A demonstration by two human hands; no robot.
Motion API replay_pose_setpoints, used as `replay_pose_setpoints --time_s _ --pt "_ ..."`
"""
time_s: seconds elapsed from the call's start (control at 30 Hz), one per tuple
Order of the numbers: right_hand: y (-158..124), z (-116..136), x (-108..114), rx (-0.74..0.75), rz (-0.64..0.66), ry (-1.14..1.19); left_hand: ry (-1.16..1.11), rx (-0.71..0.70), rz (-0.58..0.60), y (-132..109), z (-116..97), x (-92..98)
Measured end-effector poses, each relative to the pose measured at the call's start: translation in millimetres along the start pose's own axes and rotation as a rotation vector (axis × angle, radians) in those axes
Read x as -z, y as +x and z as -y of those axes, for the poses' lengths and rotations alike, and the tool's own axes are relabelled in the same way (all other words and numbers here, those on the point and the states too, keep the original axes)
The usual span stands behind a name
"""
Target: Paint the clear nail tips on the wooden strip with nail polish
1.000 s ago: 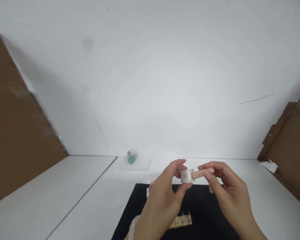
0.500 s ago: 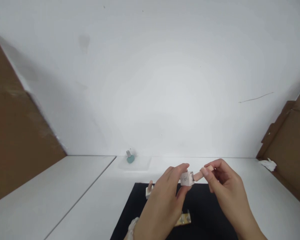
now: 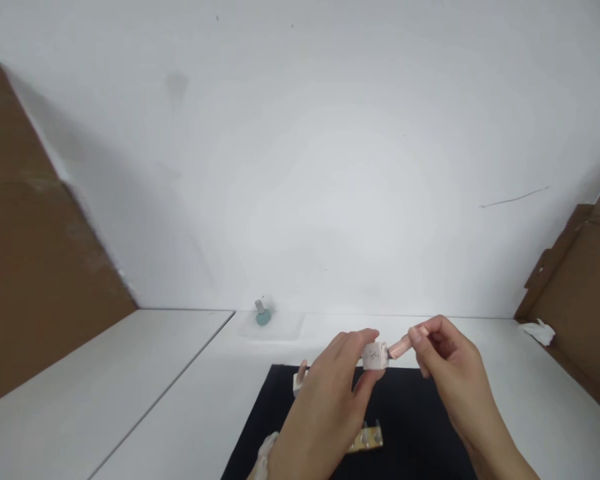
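Observation:
My left hand (image 3: 325, 400) pinches a small white cube (image 3: 375, 357) with grey printed marks between thumb and fingers. A peach-coloured rod (image 3: 400, 347) meets the cube's right side and tilts up to the right. My right hand (image 3: 455, 373) holds the rod's far end in its fingertips. Below my left hand, on a black mat (image 3: 420, 427), stand a white block with a peach peg (image 3: 299, 381) and a gold strip with metal studs (image 3: 366, 440). My left palm partly hides the block.
A teal bottle with a grey cap (image 3: 263, 315) stands on a clear sheet (image 3: 275, 330) at the back of the white table (image 3: 130, 373). A white tissue (image 3: 539, 332) lies at the right. Brown cardboard panels (image 3: 40, 227) rise at the left, with more (image 3: 575, 267) at the right.
The peach rod has gone from nearly level to tilted up to the right, and my right hand has shifted up. The white cube stays about where it was in my left hand.

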State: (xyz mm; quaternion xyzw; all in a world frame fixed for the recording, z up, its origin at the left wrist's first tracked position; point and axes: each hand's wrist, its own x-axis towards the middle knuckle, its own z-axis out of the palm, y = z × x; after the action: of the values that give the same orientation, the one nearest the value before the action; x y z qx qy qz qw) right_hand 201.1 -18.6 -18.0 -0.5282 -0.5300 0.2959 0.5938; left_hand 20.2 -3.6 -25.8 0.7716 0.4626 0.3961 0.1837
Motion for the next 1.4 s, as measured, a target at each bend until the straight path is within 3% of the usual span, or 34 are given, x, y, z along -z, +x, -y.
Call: replay_pose_setpoints --time_s 0.1,0.27,0.5,0.67,0.77,1.0,1.27,1.4 --pt "2.3 -1.9 -1.1 0.029 -0.021 -0.017 -0.044 0.081 0.015 4.0 -1.2 0.6" --pt "-12.1 3.7 -4.4 0.309 -0.084 -0.229 -0.171 0.180 0.086 6.3 -7.0 3.9" --pt "1.4 2.2 2.8 -0.037 -0.095 -0.023 -0.182 0.066 0.027 3.3 3.9 -7.8" --pt "16.2 -0.7 20.5 -0.032 -0.207 0.094 -0.236 0.222 0.033 13.0 8.7 -6.7" --pt "19.1 -1.5 26.2 -0.064 -0.197 0.169 -0.315 0.265 0.055 17.5 9.1 -2.7" --pt "19.7 0.7 24.4 -0.144 -0.088 0.365 -0.391 0.228 0.113 17.9 8.9 -4.6" --pt "19.2 3.6 24.6 -0.160 -0.054 0.423 -0.250 0.234 0.067 16.2 5.0 -8.7" --pt "18.6 3.0 29.1 -0.131 -0.059 0.417 -0.184 0.330 0.265 20.1 16.6 -25.2"
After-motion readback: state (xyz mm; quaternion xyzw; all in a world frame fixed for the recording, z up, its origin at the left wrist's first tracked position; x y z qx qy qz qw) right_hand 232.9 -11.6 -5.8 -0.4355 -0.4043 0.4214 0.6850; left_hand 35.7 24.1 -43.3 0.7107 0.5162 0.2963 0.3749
